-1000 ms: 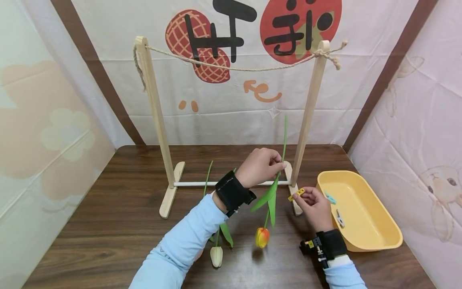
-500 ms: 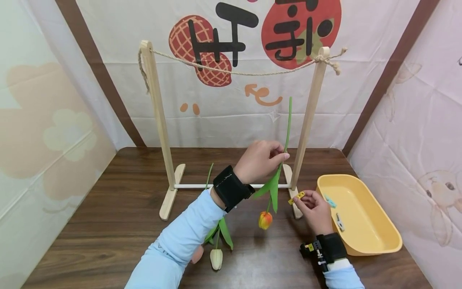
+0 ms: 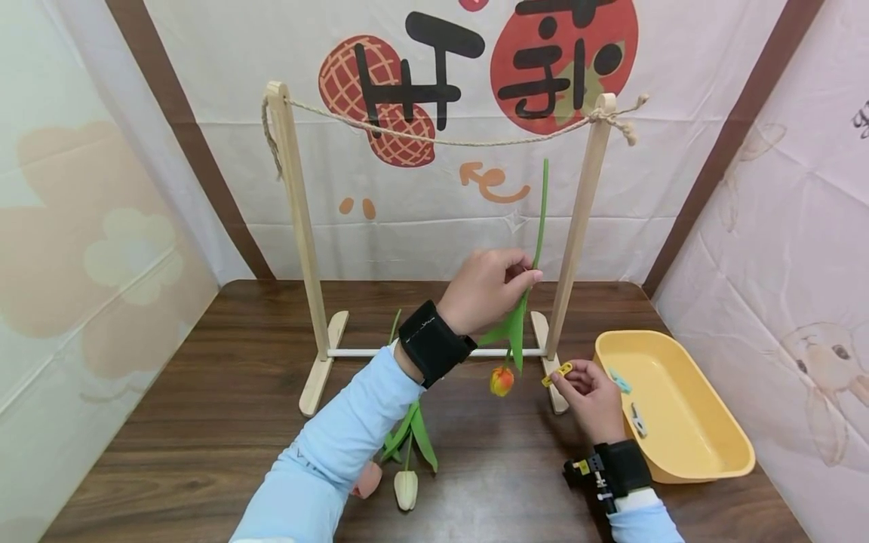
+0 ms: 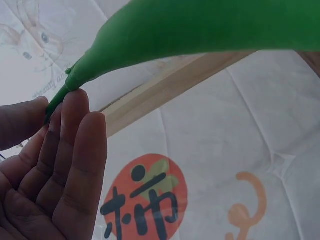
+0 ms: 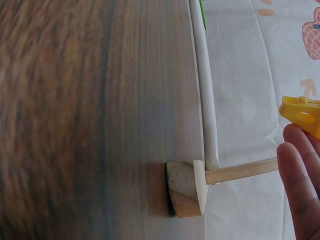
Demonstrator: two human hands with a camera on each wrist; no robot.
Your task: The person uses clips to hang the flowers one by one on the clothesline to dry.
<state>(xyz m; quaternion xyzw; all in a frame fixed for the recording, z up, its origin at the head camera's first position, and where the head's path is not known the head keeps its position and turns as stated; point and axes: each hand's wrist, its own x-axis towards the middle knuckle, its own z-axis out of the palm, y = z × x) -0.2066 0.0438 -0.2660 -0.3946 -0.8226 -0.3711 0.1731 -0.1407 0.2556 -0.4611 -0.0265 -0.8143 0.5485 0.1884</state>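
My left hand (image 3: 485,286) pinches the green stem of an orange-yellow tulip (image 3: 502,381) between thumb and fingers. The flower hangs head down above the table, its bare stem end pointing up to just below the rope (image 3: 468,142). In the left wrist view the thumb and fingertips close on the stem beside a broad green leaf (image 4: 150,37). Low at the right, near the basin, my right hand (image 3: 592,396) pinches a yellow clothespin (image 3: 557,375). That clothespin (image 5: 302,114) shows at the fingertips in the right wrist view.
A wooden frame (image 3: 299,219) carries the sagging rope between two posts. A white tulip (image 3: 406,490) and a pink bloom (image 3: 367,480) lie on the table, partly under the left forearm. The yellow basin (image 3: 686,407) at right holds a teal clothespin (image 3: 620,380) and a grey one (image 3: 638,420).
My left hand has risen with the orange-yellow tulip, bringing its stem end up close under the rope. My right hand stays almost still with the yellow clothespin.
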